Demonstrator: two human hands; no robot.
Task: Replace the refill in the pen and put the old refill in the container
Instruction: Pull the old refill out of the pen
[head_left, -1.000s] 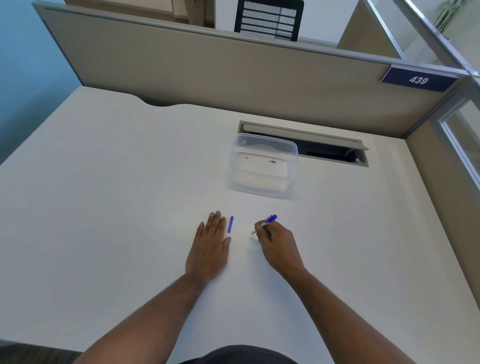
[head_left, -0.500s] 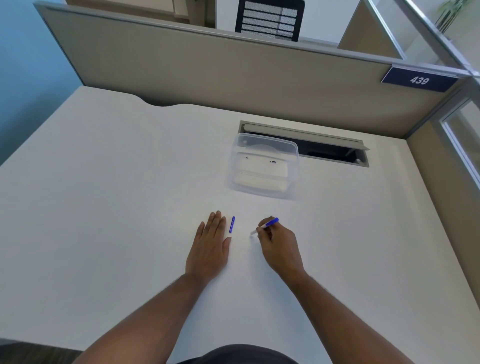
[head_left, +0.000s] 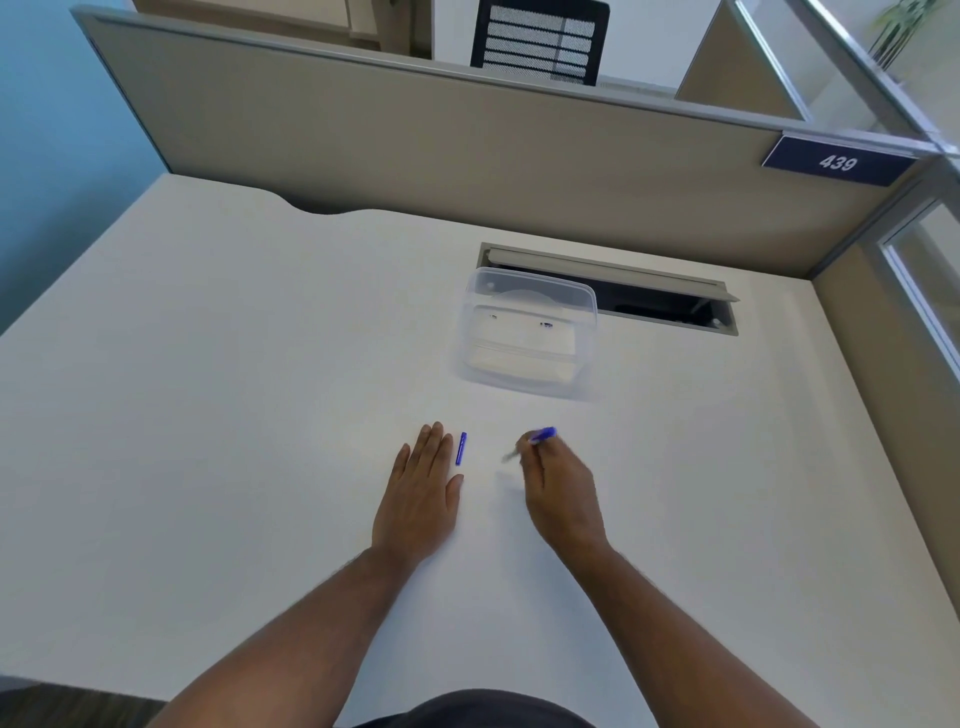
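My right hand (head_left: 558, 491) grips a pen (head_left: 540, 435) with a blue end and a pale tip that points left and down at the desk; the pen is blurred. A small blue pen cap (head_left: 461, 448) lies on the white desk just right of my left hand (head_left: 421, 493), which rests flat, palm down, fingers together, holding nothing. A clear plastic container (head_left: 527, 332) stands further back on the desk, beyond both hands. Small items show faintly inside it.
The white desk (head_left: 208, 415) is walled by beige partitions at the back and right. An open cable slot (head_left: 660, 301) sits behind the container. A number plate reading 439 (head_left: 836, 162) hangs on the partition.
My right hand has shifted slightly with the pen, whose tip now blurs with motion. The left hand and the blue cap have stayed put.
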